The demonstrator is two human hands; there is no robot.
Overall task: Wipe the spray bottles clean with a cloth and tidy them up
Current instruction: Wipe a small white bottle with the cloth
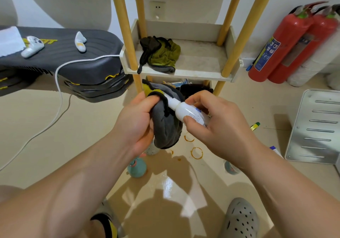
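The white spray bottle is held in the air near the low shelf, its body pinched by the right hand, while the left hand grips the grey cloth bunched round its nozzle end. That pinch looks light: a hard tug of the cloth could pull the bottle free and drop it towards the teal bottle on the floor below.

Nothing reads clearly: the yellow lettering on the dark grey padded bench at upper left is half-hidden, and the print on the small white plastic bottle and the blue labels of the red fire extinguishers at right are too small.
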